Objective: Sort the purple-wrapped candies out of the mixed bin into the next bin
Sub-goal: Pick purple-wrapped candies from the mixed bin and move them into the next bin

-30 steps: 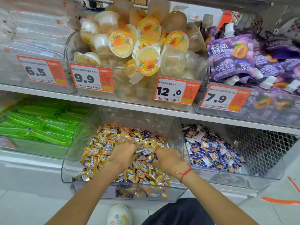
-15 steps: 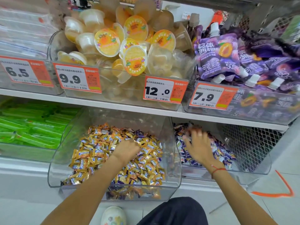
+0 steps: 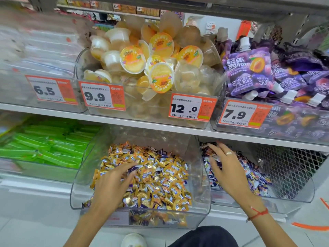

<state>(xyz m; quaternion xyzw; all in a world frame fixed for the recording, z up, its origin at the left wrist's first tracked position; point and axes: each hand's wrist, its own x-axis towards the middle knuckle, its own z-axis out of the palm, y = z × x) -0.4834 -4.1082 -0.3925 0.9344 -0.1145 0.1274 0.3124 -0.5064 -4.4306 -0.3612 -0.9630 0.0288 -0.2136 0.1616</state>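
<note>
The clear mixed bin (image 3: 76, 193) on the lower shelf holds mostly gold-orange wrapped candies (image 3: 160, 175) with a few purple-wrapped ones among them. My left hand (image 3: 114, 182) lies on the pile with fingers stretched out, its fingertips touching a purple candy (image 3: 133, 168). To the right, the neighbouring clear bin (image 3: 309, 191) holds purple-wrapped candies (image 3: 252, 173). My right hand (image 3: 226, 168) hovers over that bin with fingers spread and nothing in it. A ring and a red wrist string are on that arm.
A bin of green packets (image 3: 46, 148) sits left of the mixed bin. The upper shelf (image 3: 160, 125) carries jelly cups (image 3: 153, 65) and purple drink pouches (image 3: 249, 72) behind price tags. Wire mesh (image 3: 292, 163) backs the right bin. A shoe (image 3: 133, 239) shows below.
My right hand left the mixed bin, moved right over the purple bin and opened its fingers. My left hand stayed on the mixed pile and stretched its fingers toward a purple candy.
</note>
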